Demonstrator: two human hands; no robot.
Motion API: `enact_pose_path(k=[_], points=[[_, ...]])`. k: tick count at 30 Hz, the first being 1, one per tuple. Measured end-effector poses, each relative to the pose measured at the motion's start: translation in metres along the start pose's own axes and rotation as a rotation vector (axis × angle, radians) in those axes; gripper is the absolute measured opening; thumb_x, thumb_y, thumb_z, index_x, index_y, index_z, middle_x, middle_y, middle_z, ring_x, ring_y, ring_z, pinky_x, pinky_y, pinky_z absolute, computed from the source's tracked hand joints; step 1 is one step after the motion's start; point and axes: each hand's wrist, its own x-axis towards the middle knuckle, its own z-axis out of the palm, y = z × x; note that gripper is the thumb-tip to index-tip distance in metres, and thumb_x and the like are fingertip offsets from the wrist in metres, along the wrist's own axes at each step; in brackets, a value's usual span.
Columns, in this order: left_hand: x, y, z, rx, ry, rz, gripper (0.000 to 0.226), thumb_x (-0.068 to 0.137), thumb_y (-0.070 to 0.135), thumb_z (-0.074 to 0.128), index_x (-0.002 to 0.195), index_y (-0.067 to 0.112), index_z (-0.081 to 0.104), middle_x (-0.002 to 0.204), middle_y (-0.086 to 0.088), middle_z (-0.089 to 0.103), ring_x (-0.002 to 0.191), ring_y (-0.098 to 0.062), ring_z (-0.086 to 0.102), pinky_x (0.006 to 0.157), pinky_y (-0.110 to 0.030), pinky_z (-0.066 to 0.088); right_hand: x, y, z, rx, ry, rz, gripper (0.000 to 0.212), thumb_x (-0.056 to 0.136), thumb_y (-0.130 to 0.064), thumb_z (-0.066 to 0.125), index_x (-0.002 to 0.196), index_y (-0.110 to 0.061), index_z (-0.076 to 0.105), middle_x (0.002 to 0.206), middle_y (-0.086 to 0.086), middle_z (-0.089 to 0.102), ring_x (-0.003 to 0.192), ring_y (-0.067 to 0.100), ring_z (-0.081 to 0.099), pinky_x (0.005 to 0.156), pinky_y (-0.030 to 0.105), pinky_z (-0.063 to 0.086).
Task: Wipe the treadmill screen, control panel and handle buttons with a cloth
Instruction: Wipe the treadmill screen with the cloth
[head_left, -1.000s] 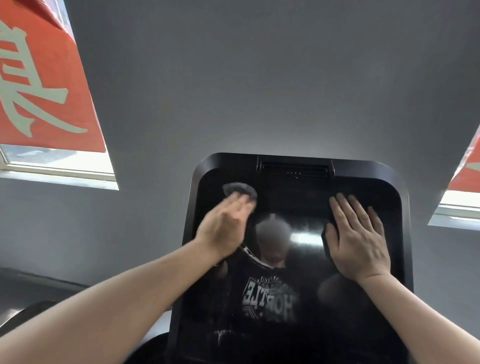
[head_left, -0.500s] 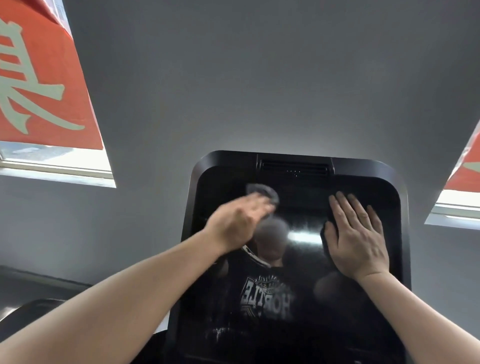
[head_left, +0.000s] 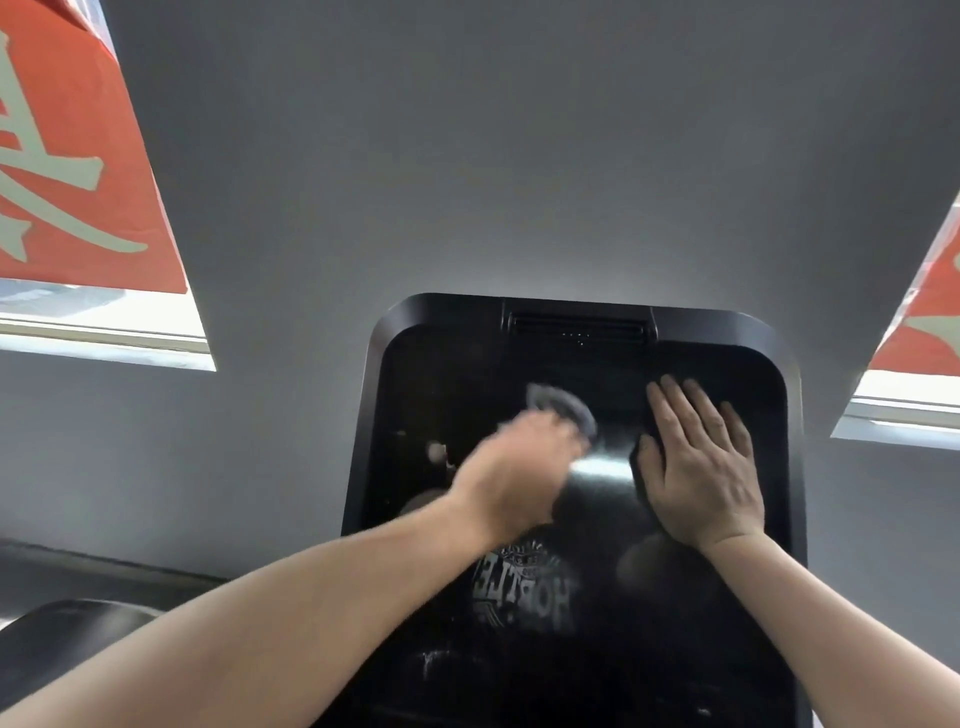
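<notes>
Now keep left hand (head_left: 511, 467), closed over cloth (head_left: 563, 405), overlapping strokes across screen (head_left: 582, 519); right hand (head_left: 698, 467) flat, fingers straight, steadying.

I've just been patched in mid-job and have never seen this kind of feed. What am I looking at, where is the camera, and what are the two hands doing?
There is one view, from a camera worn on the person's head, tilted up toward a grey wall. The big black glossy slab is the treadmill screen; it is dark, so it mirrors the person's printed shirt. The left hand is blurred by motion and presses a small grey cloth against the glass near the upper middle; how its fingers lie on the cloth is not clear. The right hand lies flat with straight fingers on the screen's upper right, over something dark that I cannot identify. Red banners with pale characters hang in the windows on both sides.
</notes>
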Motion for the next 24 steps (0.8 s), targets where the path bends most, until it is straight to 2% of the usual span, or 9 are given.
enact_pose_path(k=[2, 4, 8, 9, 12, 14, 17, 19, 24], points=[[-0.025, 0.025, 0.006, -0.048, -0.093, 0.274, 0.038, 0.099, 0.014, 0.054, 0.134, 0.012, 0.070, 0.137, -0.008, 0.069, 0.131, -0.029, 0.061, 0.118, -0.042, 0.043, 0.000, 0.001, 0.000, -0.002, 0.017, -0.004, 0.064, 0.102, -0.041, 0.042, 0.162, -0.019, 0.038, 0.170, 0.000, 0.034, 0.160, 0.020, 0.024, 0.130, 0.048, 0.017], [-0.027, 0.002, 0.000, -0.038, -0.069, 0.333, 0.039, 0.103, 0.014, 0.048, 0.134, 0.015, 0.070, 0.138, -0.007, 0.069, 0.132, -0.027, 0.062, 0.119, -0.042, 0.043, 0.000, 0.000, 0.000, 0.002, 0.034, -0.007, 0.064, 0.101, -0.041, 0.042, 0.161, -0.018, 0.040, 0.169, 0.001, 0.035, 0.159, 0.021, 0.026, 0.129, 0.049, 0.019], [0.007, -0.047, -0.016, 0.058, 0.021, -0.015, 0.047, 0.099, 0.011, 0.041, 0.138, 0.007, 0.066, 0.141, -0.016, 0.066, 0.132, -0.034, 0.061, 0.121, -0.044, 0.039, 0.001, 0.000, 0.001, -0.001, 0.037, -0.009, 0.063, 0.103, -0.041, 0.042, 0.161, -0.018, 0.040, 0.169, 0.001, 0.036, 0.159, 0.021, 0.026, 0.130, 0.048, 0.017], [0.002, -0.040, -0.009, 0.083, 0.020, 0.002, 0.049, 0.099, 0.011, 0.040, 0.142, 0.006, 0.063, 0.144, -0.017, 0.063, 0.135, -0.036, 0.059, 0.122, -0.045, 0.037, 0.000, 0.000, 0.000, -0.005, 0.032, -0.010, 0.063, 0.103, -0.041, 0.041, 0.162, -0.018, 0.039, 0.169, 0.001, 0.036, 0.159, 0.021, 0.025, 0.130, 0.048, 0.016], [-0.048, 0.003, 0.009, 0.046, -0.113, 0.392, 0.044, 0.104, 0.010, 0.045, 0.144, 0.008, 0.061, 0.147, -0.014, 0.061, 0.142, -0.033, 0.053, 0.124, -0.046, 0.035, 0.000, -0.001, 0.000, -0.007, 0.028, -0.011, 0.064, 0.103, -0.041, 0.041, 0.162, -0.018, 0.038, 0.170, 0.001, 0.035, 0.160, 0.021, 0.024, 0.131, 0.047, 0.014], [-0.056, -0.007, 0.006, 0.005, -0.136, 0.524, 0.038, 0.105, 0.013, 0.052, 0.141, 0.010, 0.064, 0.146, -0.011, 0.063, 0.139, -0.030, 0.056, 0.121, -0.044, 0.039, 0.000, -0.001, -0.001, -0.006, 0.029, -0.007, 0.064, 0.103, -0.041, 0.041, 0.162, -0.018, 0.038, 0.169, 0.001, 0.035, 0.160, 0.021, 0.024, 0.130, 0.047, 0.015], [-0.009, -0.040, -0.003, -0.014, 0.019, 0.215, 0.038, 0.102, 0.012, 0.048, 0.133, 0.008, 0.071, 0.136, -0.014, 0.070, 0.128, -0.031, 0.065, 0.114, -0.043, 0.048, 0.000, -0.002, -0.001, -0.006, 0.027, -0.002, 0.063, 0.103, -0.041, 0.042, 0.162, -0.018, 0.038, 0.169, 0.001, 0.035, 0.160, 0.021, 0.025, 0.130, 0.049, 0.016], [0.004, -0.029, -0.005, 0.025, 0.014, 0.031, 0.045, 0.099, 0.011, 0.043, 0.136, 0.006, 0.068, 0.139, -0.017, 0.067, 0.132, -0.035, 0.062, 0.116, -0.046, 0.046, 0.000, -0.002, -0.001, -0.005, 0.021, -0.002, 0.063, 0.103, -0.041, 0.041, 0.162, -0.018, 0.038, 0.170, 0.001, 0.034, 0.160, 0.021, 0.024, 0.130, 0.049, 0.017], [-0.042, 0.018, 0.011, -0.066, -0.074, 0.539, 0.035, 0.103, 0.011, 0.052, 0.133, 0.010, 0.070, 0.137, -0.010, 0.069, 0.132, -0.029, 0.062, 0.115, -0.042, 0.045, 0.000, -0.002, -0.001, -0.002, 0.034, 0.000, 0.063, 0.103, -0.040, 0.043, 0.162, -0.017, 0.039, 0.169, 0.000, 0.036, 0.159, 0.021, 0.025, 0.129, 0.050, 0.018]])
